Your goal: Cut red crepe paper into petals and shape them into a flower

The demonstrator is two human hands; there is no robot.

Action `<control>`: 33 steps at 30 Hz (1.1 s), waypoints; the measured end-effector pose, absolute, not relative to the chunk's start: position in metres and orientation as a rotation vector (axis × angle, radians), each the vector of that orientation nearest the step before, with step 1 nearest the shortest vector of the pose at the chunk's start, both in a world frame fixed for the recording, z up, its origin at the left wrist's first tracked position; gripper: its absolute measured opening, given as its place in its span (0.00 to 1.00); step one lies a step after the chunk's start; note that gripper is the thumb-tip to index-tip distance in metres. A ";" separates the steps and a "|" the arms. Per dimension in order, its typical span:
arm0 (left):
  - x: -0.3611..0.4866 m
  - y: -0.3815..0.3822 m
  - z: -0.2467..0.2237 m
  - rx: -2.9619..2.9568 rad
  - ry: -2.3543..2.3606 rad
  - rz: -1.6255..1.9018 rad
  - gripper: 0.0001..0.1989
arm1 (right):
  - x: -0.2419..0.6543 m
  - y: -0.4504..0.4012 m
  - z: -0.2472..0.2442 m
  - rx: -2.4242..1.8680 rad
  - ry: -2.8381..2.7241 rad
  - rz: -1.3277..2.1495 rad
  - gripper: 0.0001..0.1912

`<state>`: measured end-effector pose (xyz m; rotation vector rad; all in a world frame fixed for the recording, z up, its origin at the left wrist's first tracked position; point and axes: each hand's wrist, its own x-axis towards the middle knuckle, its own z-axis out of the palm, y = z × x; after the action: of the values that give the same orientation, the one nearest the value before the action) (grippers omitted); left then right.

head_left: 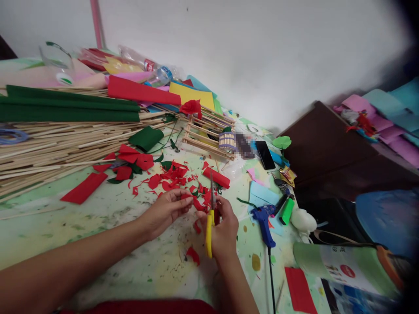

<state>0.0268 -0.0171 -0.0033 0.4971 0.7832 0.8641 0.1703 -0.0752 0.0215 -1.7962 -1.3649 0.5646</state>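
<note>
My right hand (224, 229) is closed around a pair of scissors with yellow handles (208, 237); the blades point up and away from me. Just left of it, my left hand (170, 209) pinches a small piece of red paper (187, 197) between thumb and fingers. Both hands hover low above the table, close together. Around and beyond them lie many red paper scraps (175, 174), mixed with a few green bits. A small roll of red paper (216, 178) rests just past the scissor tips.
Thin wooden sticks (65, 139) and dark green paper (68, 107) cover the left side. A stick frame (209, 135) with a red paper flower (190, 107) stands behind. To the right are a blue glue gun (264, 222), a phone (266, 155) and a green bottle (340, 264).
</note>
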 end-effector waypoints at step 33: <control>0.024 -0.006 0.005 0.328 0.607 1.023 0.05 | 0.162 -0.074 0.029 -2.036 -1.839 0.441 0.25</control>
<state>0.0238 -0.0064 0.0053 0.3278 0.6065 1.0232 0.1623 -0.0735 0.0286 -2.0357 -1.8393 0.4408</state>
